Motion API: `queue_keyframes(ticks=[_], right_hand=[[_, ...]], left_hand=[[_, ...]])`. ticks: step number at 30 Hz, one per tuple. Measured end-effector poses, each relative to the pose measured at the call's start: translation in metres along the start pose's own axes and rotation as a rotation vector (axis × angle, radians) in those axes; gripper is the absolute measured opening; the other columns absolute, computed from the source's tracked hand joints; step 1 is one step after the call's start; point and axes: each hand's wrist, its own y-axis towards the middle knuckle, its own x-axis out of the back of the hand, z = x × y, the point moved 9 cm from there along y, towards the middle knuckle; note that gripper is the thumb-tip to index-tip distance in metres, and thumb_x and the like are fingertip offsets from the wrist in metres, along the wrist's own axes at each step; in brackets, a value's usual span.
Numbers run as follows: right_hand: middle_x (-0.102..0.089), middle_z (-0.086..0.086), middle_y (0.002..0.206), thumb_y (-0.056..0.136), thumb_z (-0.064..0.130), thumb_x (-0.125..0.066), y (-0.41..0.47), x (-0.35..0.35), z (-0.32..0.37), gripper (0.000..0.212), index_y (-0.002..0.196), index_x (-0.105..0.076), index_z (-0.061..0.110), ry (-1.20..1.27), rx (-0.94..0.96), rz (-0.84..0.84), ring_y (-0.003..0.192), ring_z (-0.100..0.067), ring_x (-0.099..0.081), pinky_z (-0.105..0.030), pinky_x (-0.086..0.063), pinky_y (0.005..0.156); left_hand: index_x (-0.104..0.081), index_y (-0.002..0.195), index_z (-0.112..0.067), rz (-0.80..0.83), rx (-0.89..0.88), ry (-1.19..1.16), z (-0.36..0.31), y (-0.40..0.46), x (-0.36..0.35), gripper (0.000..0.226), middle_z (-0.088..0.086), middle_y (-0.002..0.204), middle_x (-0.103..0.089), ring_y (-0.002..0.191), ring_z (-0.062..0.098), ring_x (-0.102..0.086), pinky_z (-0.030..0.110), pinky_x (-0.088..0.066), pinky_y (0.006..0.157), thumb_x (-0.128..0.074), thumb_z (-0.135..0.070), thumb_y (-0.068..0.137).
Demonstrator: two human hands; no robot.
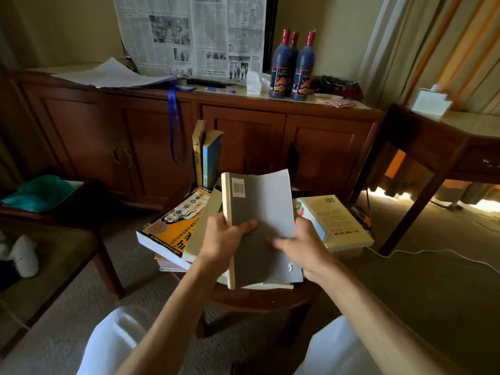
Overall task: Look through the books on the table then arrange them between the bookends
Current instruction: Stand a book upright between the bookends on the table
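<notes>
Grey book (pixel 254 239) held over the table (pixel 259 296), my left hand (pixel 221 239) clamped on its spine, my right hand (pixel 300 244) blurred at the pages, grip unclear, two books (pixel 207 155) upright far left.

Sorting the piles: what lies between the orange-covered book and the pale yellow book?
In the head view, the grey book, held up by the left hand and right hand, sits between them.

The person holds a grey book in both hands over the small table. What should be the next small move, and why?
Probably close the grey book and stand it beside the two upright books at the back. The left hand grips its spine edge and the right hand, blurred, seems to be leafing its pages, so the looking is under way. Several books, like the orange one, lie flat.
</notes>
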Motion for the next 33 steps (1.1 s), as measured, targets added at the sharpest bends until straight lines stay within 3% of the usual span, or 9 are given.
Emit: queue_keyframes(ticks=[2,4,8,12,15,19,23,27,33], right_hand=[[-0.066,-0.009,0.114,0.086,0.005,-0.073,-0.005,-0.008,-0.001,0.038,0.119,-0.056,0.013,-0.121,0.035,-0.065,0.1,-0.022,-0.063,-0.033,-0.054,0.084],[-0.065,-0.01,0.115,0.087,0.006,-0.071,-0.007,-0.009,0.001,0.037,0.118,-0.054,0.014,-0.185,0.048,-0.08,0.102,-0.023,-0.062,-0.031,-0.052,0.083],[-0.077,-0.007,0.103,0.08,0.01,-0.081,-0.005,0.007,0.005,0.036,0.113,-0.068,0.011,0.156,-0.087,0.139,0.096,-0.026,-0.072,-0.046,-0.056,0.092],[-0.078,-0.006,0.099,0.078,0.013,-0.082,-0.01,0.006,0.01,0.031,0.107,-0.071,0.015,0.313,-0.103,0.225,0.094,-0.026,-0.073,-0.042,-0.057,0.083],[-0.077,-0.007,0.098,0.076,0.014,-0.085,-0.002,0.005,-0.001,0.032,0.104,-0.07,0.014,0.253,-0.068,0.005,0.092,-0.028,-0.073,-0.046,-0.059,0.084],[-0.062,0.0,0.103,0.09,0.021,-0.073,-0.012,0.007,0.007,0.029,0.111,-0.054,0.014,-0.112,0.037,-0.195,0.093,-0.017,-0.059,-0.008,-0.045,0.059],[-0.074,-0.008,0.108,0.087,0.017,-0.076,-0.002,0.016,0.009,0.027,0.111,-0.068,0.007,0.091,-0.029,-0.032,0.094,-0.021,-0.071,-0.029,-0.057,0.075],[-0.079,-0.004,0.097,0.085,0.022,-0.077,-0.004,0.03,0.026,0.017,0.1,-0.076,0.014,0.305,-0.031,0.12,0.087,-0.018,-0.076,-0.03,-0.057,0.069],[-0.071,-0.004,0.09,0.087,0.031,-0.076,-0.008,0.042,0.017,0.029,0.102,-0.068,0.007,0.003,-0.004,-0.325,0.083,-0.019,-0.067,-0.029,-0.052,0.063]], left_hand=[[-0.067,0.111,0.0,-0.137,-0.083,0.247,-0.006,-0.008,0.0,0.031,0.007,0.102,-0.071,0.082,0.02,-0.068,0.025,-0.056,0.065,-0.078,-0.01,0.085],[-0.067,0.11,0.0,-0.17,-0.081,0.289,-0.003,-0.011,-0.001,0.031,0.006,0.102,-0.071,0.085,0.022,-0.068,0.028,-0.058,0.068,-0.079,-0.011,0.084],[-0.066,0.114,-0.003,0.108,0.146,-0.117,0.006,-0.004,-0.003,0.04,0.019,0.102,-0.075,0.089,0.034,-0.074,0.047,-0.062,0.077,-0.083,-0.007,0.078],[-0.068,0.113,-0.009,0.326,0.177,-0.097,-0.003,-0.014,-0.011,0.033,0.016,0.105,-0.076,0.099,0.036,-0.073,0.05,-0.06,0.087,-0.079,-0.009,0.082],[-0.065,0.113,-0.001,0.143,0.149,-0.015,0.004,-0.007,-0.009,0.039,0.017,0.097,-0.074,0.089,0.033,-0.073,0.045,-0.062,0.079,-0.083,-0.008,0.079],[-0.065,0.101,-0.004,-0.078,-0.059,0.364,-0.002,-0.014,-0.018,0.024,0.008,0.093,-0.07,0.084,0.022,-0.068,0.033,-0.059,0.072,-0.079,-0.014,0.084],[-0.068,0.1,-0.007,0.072,0.107,0.015,0.0,-0.015,-0.017,0.022,0.011,0.082,-0.076,0.074,0.024,-0.074,0.034,-0.062,0.065,-0.08,-0.011,0.083],[-0.066,0.112,-0.007,0.237,0.124,-0.042,-0.012,-0.011,-0.014,0.035,0.017,0.096,-0.077,0.087,0.033,-0.075,0.049,-0.062,0.079,-0.079,-0.025,0.085],[-0.066,0.108,-0.002,-0.012,-0.227,0.471,-0.022,-0.02,-0.033,0.028,0.01,0.096,-0.073,0.065,0.012,-0.066,0.012,-0.051,0.05,-0.071,-0.025,0.093]])
